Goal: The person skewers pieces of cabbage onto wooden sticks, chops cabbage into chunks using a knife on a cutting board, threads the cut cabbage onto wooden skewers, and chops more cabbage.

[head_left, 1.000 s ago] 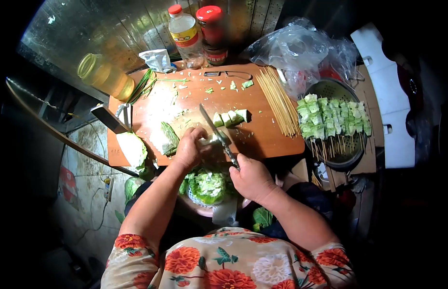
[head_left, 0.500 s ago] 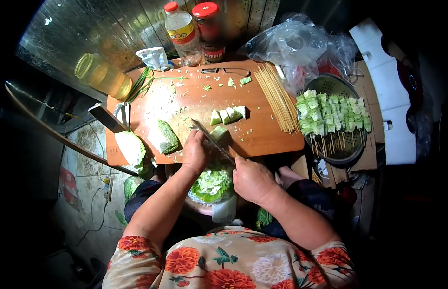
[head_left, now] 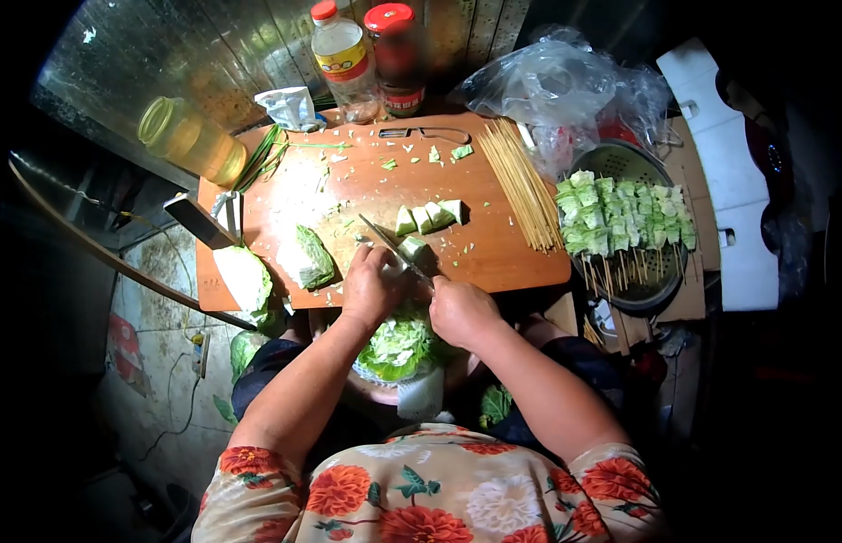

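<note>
My right hand is closed round the handle of a knife. The blade points up and left across the near edge of the wooden cutting board. Just right of the blade shows a pale green piece of cabbage. My left hand is on the blade's other side, fingers curled down over this piece, their tips partly hidden. Farther up the board stands a short row of cut cabbage chunks. A larger cabbage wedge lies left of my left hand.
Below the board a bowl holds loose cabbage leaves. Bamboo skewers lie on the board's right side; skewered cabbage rests on a colander. A yellowish jar, plastic bottle and phone stand around the board.
My right hand has moved slightly left and down with the knife, and the blade sits lower against the cabbage piece. My left hand stays nearly in place.
</note>
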Available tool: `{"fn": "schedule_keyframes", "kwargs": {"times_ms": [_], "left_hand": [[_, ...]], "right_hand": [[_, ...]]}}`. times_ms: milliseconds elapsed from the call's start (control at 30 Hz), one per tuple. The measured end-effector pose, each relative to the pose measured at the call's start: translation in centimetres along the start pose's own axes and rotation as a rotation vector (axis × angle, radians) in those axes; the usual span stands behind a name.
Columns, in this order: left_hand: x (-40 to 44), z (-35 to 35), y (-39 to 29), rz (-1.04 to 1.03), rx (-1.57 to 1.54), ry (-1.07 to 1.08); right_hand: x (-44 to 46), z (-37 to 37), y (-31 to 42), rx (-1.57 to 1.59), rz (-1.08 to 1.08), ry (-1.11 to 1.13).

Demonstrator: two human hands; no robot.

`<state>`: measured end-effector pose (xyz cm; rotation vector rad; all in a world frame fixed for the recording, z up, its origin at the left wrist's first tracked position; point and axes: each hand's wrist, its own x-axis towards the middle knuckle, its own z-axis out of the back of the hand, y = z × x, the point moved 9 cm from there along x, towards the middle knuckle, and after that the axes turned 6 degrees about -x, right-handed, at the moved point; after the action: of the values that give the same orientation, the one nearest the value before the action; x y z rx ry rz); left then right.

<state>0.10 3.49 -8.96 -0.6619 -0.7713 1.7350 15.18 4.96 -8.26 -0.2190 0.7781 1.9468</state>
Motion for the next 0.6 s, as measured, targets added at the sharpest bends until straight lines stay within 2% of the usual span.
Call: {"fn": "schedule_keyframes", "kwargs": {"times_ms": [267, 367, 533, 600], "left_hand": [[-1.0, 0.7, 0.6, -0.020, -0.143, -0.026], [-0.4, 0.9, 1.4, -0.044, -0.135, -0.117], [0.5, 1.1, 2.1, 0.024, -0.160, -0.145], [0.5, 1.2, 1.9, 0.031, -0.156, -0.146]], "right_hand": [[0.0, 1.7, 0.0, 0.049, -0.065, -0.017], [0.2, 1.8, 0.1, 0.036, -0.071, -0.003], [-0.7, 2.4, 1.1, 0.048, -0.051, -0.004], [-1.5, 3.4, 2.1, 0.083, 0.025, -0.120]]}}
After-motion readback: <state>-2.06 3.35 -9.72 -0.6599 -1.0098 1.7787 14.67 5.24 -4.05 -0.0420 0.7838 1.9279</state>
